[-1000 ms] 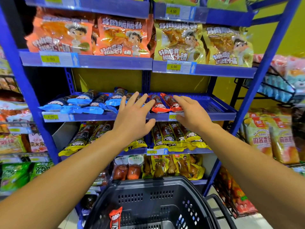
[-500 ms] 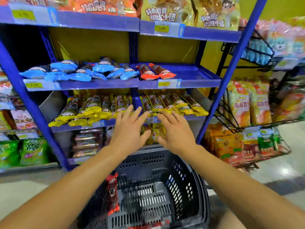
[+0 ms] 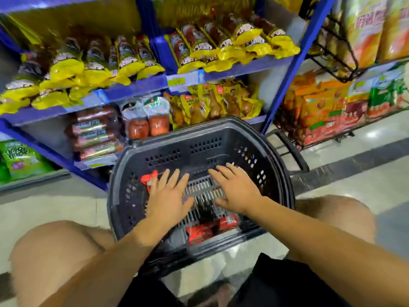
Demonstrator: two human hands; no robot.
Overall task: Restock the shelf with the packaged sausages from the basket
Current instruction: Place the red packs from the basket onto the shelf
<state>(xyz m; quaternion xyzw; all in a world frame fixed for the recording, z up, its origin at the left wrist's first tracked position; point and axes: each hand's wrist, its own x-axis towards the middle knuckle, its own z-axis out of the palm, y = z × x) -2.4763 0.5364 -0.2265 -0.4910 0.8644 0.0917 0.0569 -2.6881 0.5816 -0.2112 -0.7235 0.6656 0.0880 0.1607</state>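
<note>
- Your knees sit bare at either side of the frame, dark shorts between them; you are low over the floor, pale tile.
- Black plastic basket stands on the floor right in front of you, slotted walls, one handle folded out to the right.
- Your left hand is inside the basket, palm down, fingers straight and spread, holding nothing. The fingertips lie at or over a red sausage pack by the basket's left wall; contact cannot be told.
- Your right hand is inside too, palm down, fingers apart and straight, nothing held, above the slotted bottom.
- More red sausage packs lie on the basket bottom at its near side, between your forearms. Print on them is blurred, unreadable.
- Beyond the basket, the blue shelf: bottom tier holds stacked sausage logs, two white-topped pouches, and yellow drumstick packs.
- The tier above carries yellow-ended sausage packs; price tag on the edge, figures not legible.
- Far left, green bag. Far right, a wire rack and orange snack bags. Motion blur smears all writing.
</note>
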